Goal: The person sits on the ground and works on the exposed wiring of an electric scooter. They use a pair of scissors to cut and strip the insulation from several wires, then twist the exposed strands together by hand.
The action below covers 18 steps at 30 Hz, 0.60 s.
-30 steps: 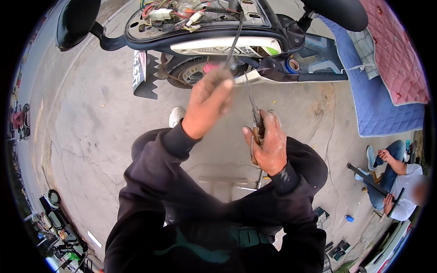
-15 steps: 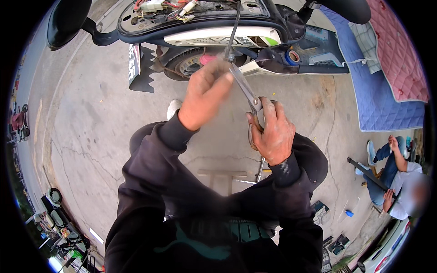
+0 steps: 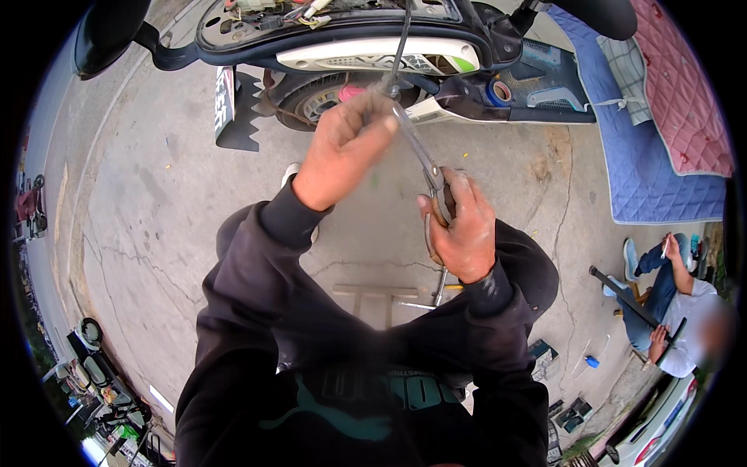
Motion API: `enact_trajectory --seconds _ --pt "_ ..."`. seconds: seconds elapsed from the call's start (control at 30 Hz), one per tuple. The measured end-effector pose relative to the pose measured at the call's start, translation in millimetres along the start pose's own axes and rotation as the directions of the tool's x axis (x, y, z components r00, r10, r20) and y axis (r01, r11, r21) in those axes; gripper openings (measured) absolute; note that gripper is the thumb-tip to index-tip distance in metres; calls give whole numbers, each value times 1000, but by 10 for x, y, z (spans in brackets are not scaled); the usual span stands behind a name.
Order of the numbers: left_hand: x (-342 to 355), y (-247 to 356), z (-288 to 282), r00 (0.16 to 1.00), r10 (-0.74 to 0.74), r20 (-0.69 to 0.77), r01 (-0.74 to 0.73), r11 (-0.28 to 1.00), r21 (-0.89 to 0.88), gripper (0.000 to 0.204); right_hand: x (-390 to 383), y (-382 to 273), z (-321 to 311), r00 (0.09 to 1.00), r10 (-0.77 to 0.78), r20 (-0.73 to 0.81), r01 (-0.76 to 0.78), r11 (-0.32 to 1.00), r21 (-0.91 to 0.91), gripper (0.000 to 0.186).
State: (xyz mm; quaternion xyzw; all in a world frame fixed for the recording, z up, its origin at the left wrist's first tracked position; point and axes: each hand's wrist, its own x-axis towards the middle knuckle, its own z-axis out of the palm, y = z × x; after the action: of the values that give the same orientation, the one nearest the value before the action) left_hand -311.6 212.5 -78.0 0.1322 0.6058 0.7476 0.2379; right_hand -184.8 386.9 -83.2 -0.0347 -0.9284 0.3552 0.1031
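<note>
My right hand (image 3: 469, 233) is wrapped round the handles of a pair of scissors (image 3: 426, 159), whose long metal blades point up and left. The blade tips lie close to the fingers of my left hand (image 3: 338, 148). Those fingers are curled and blurred, pinching at the lower end of a dark cable (image 3: 402, 47) that comes down in front of the scooter (image 3: 373, 58). Exactly where the fingers meet the cable is smeared by motion. Bare wiring (image 3: 299, 17) shows in the scooter's uncovered top.
A roll of tape (image 3: 499, 94) rests on the scooter's footboard. Quilted blue cloth (image 3: 661, 191) and pink cloth hang at the right. Tools (image 3: 440, 288) lie between my knees. A seated person (image 3: 685, 303) holds a dark bar at the right. Parked scooters (image 3: 101, 373) stand lower left.
The scissor blades look closer together than before. Both hands stay near the cable's end, and the whole view has shifted slightly.
</note>
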Motion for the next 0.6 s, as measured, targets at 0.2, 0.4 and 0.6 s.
enact_trajectory --seconds 0.2,0.4,0.6 --pt "22 11 43 998 -44 39 49 988 -145 14 -68 -43 -18 951 204 231 -275 899 341 38" --pt "-44 40 -46 998 -51 22 54 973 -223 14 131 70 -385 824 555 111 -309 276 910 39" --pt "-36 -53 -57 998 -11 -56 6 996 -92 16 -55 100 -226 973 225 55 -231 959 166 46"
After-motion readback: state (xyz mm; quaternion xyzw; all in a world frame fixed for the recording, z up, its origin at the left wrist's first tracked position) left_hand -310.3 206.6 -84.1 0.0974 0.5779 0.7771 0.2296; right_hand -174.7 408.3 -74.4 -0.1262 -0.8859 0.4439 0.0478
